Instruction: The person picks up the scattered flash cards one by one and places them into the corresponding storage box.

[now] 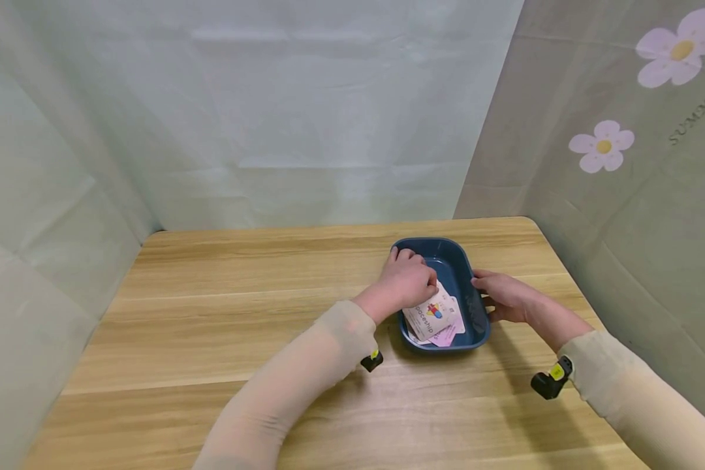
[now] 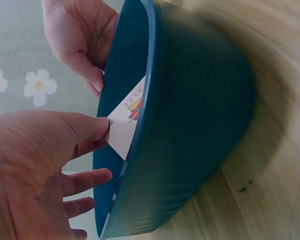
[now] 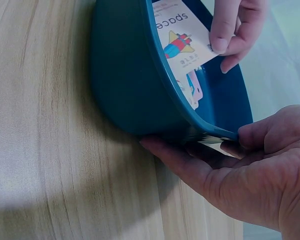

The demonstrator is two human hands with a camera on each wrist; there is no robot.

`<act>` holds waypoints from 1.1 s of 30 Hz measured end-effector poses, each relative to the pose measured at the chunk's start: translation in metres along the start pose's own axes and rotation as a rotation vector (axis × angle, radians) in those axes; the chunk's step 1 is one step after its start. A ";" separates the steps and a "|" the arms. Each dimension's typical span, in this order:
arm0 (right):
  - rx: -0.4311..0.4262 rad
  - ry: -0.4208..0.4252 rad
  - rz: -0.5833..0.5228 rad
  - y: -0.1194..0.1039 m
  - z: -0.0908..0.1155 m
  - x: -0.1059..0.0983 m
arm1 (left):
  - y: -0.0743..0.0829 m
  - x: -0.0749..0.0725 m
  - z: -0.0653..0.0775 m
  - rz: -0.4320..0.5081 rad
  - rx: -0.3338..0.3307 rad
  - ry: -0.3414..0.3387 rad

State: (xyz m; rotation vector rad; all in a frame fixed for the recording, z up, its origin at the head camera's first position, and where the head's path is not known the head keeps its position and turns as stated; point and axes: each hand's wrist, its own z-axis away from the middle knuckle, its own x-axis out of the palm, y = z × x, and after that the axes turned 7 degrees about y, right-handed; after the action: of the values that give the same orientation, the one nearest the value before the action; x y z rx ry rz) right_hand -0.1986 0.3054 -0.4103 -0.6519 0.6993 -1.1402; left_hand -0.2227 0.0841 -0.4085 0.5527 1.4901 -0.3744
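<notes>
A dark blue plastic basin [image 1: 440, 251] stands on the wooden table, right of the middle. My left hand [image 1: 407, 279] reaches over its left side and pinches the corner of a white spaceship picture card [image 1: 430, 316] between thumb and index finger; the other fingers spread loosely in the left wrist view. Beneath that card, a pink card [image 1: 448, 334] and other cards lie in the basin's near end. At the basin's right side, my right hand [image 1: 508, 297] grips the rim, thumb on top and fingers against the outer wall [image 3: 135, 90].
Light wood tabletop [image 1: 229, 313] stretches left of the basin. A pale cloth backdrop [image 1: 305, 117] rises behind the table's far edge, and a flower-printed cloth [image 1: 623, 215] hangs along the right side. Black wrist cameras [image 1: 551, 378] sit at both cuffs.
</notes>
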 end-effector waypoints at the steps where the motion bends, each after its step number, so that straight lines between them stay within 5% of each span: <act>1: 0.001 0.000 -0.002 0.000 0.000 0.000 | 0.000 0.000 0.000 -0.007 0.000 0.003; 15: -0.011 -0.006 0.005 0.000 0.002 0.000 | 0.003 0.000 0.000 -0.095 0.030 0.002; 33: -0.003 -0.009 0.004 0.000 0.001 0.002 | -0.001 0.003 0.002 -0.034 0.015 0.004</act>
State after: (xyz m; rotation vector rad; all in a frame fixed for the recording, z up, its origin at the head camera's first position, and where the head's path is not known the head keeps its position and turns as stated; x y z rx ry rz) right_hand -0.1976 0.3031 -0.4102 -0.6573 0.6940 -1.1320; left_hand -0.2215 0.0826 -0.4121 0.5411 1.5026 -0.4116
